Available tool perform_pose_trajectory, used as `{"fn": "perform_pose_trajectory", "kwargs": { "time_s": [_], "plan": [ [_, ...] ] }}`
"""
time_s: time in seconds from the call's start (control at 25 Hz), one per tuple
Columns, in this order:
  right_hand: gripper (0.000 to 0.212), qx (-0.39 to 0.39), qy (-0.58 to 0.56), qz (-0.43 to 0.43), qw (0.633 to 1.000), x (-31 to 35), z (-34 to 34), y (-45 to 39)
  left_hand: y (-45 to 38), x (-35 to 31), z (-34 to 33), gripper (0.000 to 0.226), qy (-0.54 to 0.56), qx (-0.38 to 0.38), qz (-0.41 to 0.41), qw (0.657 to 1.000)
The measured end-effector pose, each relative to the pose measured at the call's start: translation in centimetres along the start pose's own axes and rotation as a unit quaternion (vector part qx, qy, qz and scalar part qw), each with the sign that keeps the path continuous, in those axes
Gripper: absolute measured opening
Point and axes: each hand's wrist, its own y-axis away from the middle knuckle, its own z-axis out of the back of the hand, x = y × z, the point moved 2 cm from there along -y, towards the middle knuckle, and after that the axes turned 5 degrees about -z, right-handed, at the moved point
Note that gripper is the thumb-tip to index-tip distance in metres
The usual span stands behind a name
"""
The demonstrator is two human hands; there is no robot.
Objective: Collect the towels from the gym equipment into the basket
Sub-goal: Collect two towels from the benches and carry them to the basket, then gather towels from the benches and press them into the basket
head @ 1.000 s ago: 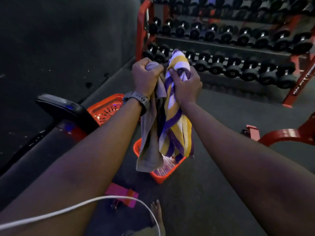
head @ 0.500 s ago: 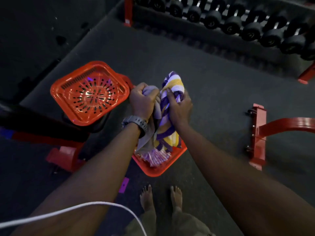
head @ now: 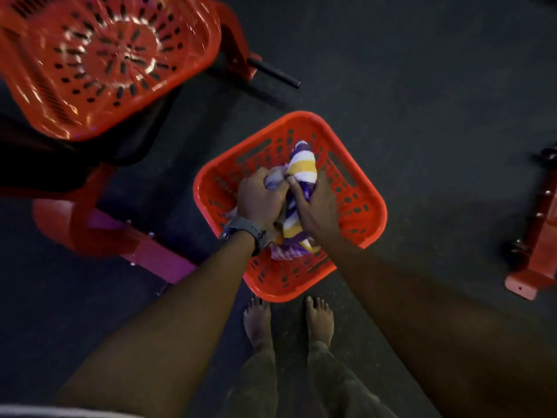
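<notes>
Both hands [head: 289,200] have lowered the towels [head: 298,188] (bunched) into the basket [head: 364,212].

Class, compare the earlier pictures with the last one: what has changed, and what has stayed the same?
Both hands, left and right, carried the striped towel and grey towel down from chest height into the basket on the floor. Unchanged: both hands grip the towels; nothing released.
</notes>
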Motion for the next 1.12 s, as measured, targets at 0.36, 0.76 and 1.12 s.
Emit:
{"fn": "perform_pose_trajectory", "kwargs": {
  "time_s": [0.36, 0.76, 1.12],
  "plan": [
    [0.04, 0.035, 0.13, 0.018, 0.991, -4.0, -1.6, -3.9, -2.5, 3.8, -4.0, 0.036, -0.161, 0.056, -0.045, 0.984],
    [0.041, -0.039, -0.135, 0.104, 0.985, 27.4, 19.6, -4.0, -5.9, -27.5, 18.3, 0.007, 0.129, -0.088, -0.153, 0.976],
    [0.054, -0.006, -0.279, 0.263, 0.924, 54.2, 40.4, 6.7, 5.5, -53.5, 40.3, 0.019, 0.195, -0.233, -0.263, 0.916]
  ]
}}
